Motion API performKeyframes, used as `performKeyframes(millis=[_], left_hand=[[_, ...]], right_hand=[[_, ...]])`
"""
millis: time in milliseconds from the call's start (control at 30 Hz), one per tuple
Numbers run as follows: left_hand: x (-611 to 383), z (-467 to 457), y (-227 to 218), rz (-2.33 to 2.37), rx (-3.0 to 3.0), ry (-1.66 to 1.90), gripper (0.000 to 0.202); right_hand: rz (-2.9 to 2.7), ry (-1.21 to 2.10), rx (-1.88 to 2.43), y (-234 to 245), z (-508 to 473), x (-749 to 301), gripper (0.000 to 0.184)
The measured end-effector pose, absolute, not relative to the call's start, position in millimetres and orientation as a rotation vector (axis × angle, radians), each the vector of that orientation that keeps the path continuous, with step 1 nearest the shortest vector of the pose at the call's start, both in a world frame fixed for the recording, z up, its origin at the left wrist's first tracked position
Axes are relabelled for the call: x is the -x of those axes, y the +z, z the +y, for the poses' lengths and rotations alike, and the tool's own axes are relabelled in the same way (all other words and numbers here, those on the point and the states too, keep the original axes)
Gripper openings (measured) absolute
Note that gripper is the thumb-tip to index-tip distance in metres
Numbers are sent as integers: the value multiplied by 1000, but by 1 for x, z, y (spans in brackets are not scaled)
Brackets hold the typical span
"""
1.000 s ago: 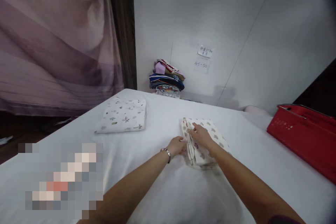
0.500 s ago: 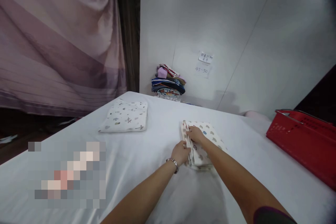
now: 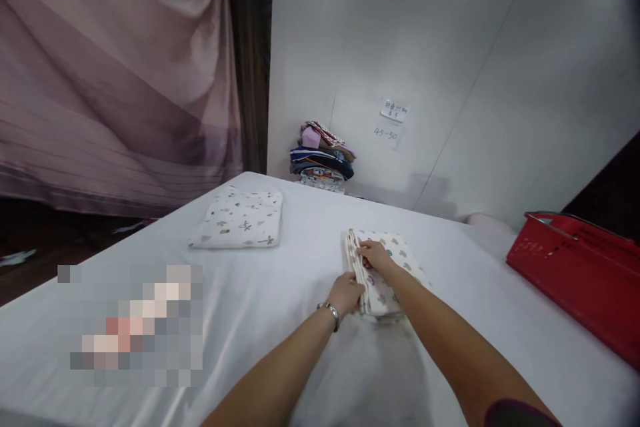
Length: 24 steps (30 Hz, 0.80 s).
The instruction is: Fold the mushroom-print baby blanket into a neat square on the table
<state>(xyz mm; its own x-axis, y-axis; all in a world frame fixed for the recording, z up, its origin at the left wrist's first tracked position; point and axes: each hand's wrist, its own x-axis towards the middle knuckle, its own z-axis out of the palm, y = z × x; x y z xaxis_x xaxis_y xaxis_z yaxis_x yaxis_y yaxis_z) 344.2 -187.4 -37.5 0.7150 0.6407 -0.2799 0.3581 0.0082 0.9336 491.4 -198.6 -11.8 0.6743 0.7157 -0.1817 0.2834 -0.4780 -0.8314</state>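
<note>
A folded white cloth (image 3: 395,290) with a small grey and coloured print lies on the white-covered table, its stacked layers showing along the left edge. My left hand (image 3: 346,292), with a metal bracelet at the wrist, grips that layered edge near its lower part. Higher up, the bent fingers of my right hand (image 3: 375,255) are closed on the top layers by the same edge; the fingertips are partly hidden. Another folded white cloth (image 3: 240,220), printed with leaves and small shapes, lies flat at the far left, apart from both hands.
A red plastic basket (image 3: 575,280) stands on the table at the right. Behind the far edge rises a stack of folded fabrics (image 3: 323,157) against the wall, near handwritten paper notes (image 3: 387,130). A pinkish curtain (image 3: 120,80) hangs at left. One table patch is pixelated.
Both hands stay at the left edge of the folded cloth; my right fingers have shifted very slightly. The whole view has moved a little.
</note>
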Motion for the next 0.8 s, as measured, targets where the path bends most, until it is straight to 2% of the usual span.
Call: performKeyframes(millis=[133, 433, 633, 800], left_hand=[[-343, -188, -36, 809, -1695, 257, 15], [-332, -198, -32, 684, -1947, 282, 25], [-327, -203, -34, 680, -1959, 279, 36], [-322, -210, -29, 685, -2005, 277, 36]], right_hand=[[-768, 667, 2062, -9, -197, -489, 35], [-909, 631, 2145, -13, -197, -485, 36], [-1085, 465, 2282, -8, -204, -484, 31], [-1347, 290, 2565, -1, -212, -468, 50]])
